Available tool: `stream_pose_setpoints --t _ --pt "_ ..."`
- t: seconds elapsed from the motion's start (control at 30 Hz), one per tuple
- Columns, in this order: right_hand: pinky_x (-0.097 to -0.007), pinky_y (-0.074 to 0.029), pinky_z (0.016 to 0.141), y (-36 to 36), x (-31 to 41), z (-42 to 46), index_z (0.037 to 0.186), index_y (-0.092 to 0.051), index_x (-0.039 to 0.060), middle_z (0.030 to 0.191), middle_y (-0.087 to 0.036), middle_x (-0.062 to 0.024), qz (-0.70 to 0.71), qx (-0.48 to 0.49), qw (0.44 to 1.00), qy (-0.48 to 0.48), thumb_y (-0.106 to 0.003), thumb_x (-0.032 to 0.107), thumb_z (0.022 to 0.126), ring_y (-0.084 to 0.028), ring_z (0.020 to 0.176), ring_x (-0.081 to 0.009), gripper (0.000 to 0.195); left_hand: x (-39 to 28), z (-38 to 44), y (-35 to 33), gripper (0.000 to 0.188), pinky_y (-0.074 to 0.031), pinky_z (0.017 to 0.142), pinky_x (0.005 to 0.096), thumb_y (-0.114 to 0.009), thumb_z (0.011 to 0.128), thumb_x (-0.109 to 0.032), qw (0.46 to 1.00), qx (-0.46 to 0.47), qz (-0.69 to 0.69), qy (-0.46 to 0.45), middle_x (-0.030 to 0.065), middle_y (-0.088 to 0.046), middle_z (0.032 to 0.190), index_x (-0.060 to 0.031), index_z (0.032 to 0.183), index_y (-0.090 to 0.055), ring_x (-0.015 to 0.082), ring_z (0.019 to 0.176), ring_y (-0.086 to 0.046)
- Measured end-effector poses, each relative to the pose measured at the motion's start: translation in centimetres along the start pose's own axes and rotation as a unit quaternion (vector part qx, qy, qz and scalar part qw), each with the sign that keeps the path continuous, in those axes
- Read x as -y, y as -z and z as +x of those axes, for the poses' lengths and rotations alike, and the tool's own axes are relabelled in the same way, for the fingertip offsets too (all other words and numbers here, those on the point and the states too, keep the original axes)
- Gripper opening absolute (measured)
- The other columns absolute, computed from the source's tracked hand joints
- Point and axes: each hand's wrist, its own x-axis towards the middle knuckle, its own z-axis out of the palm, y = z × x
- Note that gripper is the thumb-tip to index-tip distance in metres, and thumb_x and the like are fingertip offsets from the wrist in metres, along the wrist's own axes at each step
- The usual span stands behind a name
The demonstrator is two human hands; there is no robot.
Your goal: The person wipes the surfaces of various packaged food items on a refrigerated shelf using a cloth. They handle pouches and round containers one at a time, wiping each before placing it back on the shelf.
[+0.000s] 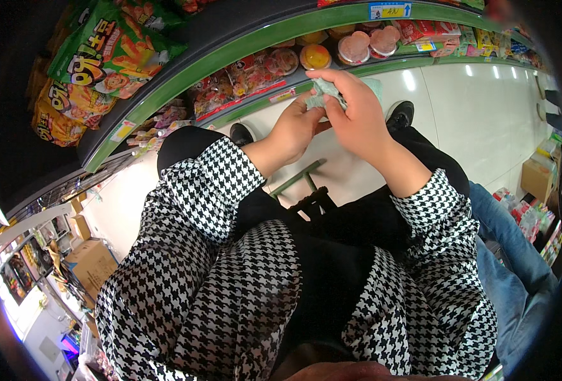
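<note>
A crumpled pale green cloth (327,90) is between my two hands, in front of the lower shelf. The fingertips of my left hand (290,131) pinch its near left side. My right hand (357,109) wraps over its right side, with the thumb pressed on it; a flap of the cloth shows behind this hand. Just beyond the hands, round plastic cups (315,57) with yellow and pink contents stand on the shelf. Clear bags of packed snacks (250,76) lie left of the cups.
A green shelf edge (214,43) curves across above my hands, with potato snack bags (114,47) at upper left. A small stool (309,197) stands between my legs. A person in blue jeans (514,252) is close at right. Cardboard boxes (90,266) stand at lower left.
</note>
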Motion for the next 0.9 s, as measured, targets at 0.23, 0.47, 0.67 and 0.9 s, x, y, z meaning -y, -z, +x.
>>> stream_pose_setpoints --t 0.23,0.47,0.67,0.9 --pt "-0.0437 -0.047 0.088 3.3 1.4 -1.2 0.120 -0.057 0.0093 0.106 -0.062 -0.0172 -0.134 0.079 0.987 0.041 -0.050 -0.005 0.079 -0.057 0.103 -0.0370 0.044 -1.9 -0.5 -0.1 0.012 -0.046 0.096 0.0340 -0.045 0.100 -0.013 0.999 -0.022 0.001 -0.043 0.0036 -0.058 0.111 -0.0094 0.107 -0.055 0.0140 0.104 -0.055" --pt "-0.0303 -0.048 0.087 6.5 -3.7 0.4 0.123 -0.057 0.0076 0.109 -0.060 -0.0098 -0.110 -0.082 0.988 -0.067 -0.047 -0.007 0.085 -0.060 0.099 -0.0191 0.041 -1.6 -0.1 -0.1 0.013 -0.047 0.095 0.0360 -0.048 0.100 -0.015 0.998 0.006 -0.023 -0.053 0.0063 -0.059 0.114 -0.0062 0.105 -0.055 0.0156 0.105 -0.057" --pt "-0.0318 -0.049 0.090 6.7 -3.4 1.4 0.126 -0.052 0.0042 0.118 -0.058 -0.0097 0.374 -0.250 0.873 -0.190 -0.049 -0.002 0.092 -0.058 0.105 -0.0180 0.035 -2.3 -0.1 -0.1 0.020 -0.051 0.094 0.0370 -0.045 0.099 -0.019 0.993 0.053 -0.101 -0.015 0.0103 -0.059 0.119 -0.0034 0.110 -0.052 0.0225 0.108 -0.059" --pt "-0.0327 -0.048 0.096 3.4 -0.4 0.0 0.131 -0.046 0.0032 0.122 -0.057 -0.0104 0.453 -0.234 0.846 -0.158 -0.054 0.004 0.094 -0.056 0.112 -0.0178 0.038 -3.9 -0.1 -0.1 0.041 -0.050 0.099 0.0449 -0.043 0.100 -0.024 0.982 0.078 -0.171 0.024 0.0143 -0.054 0.129 -0.0032 0.134 -0.039 0.0311 0.118 -0.055"
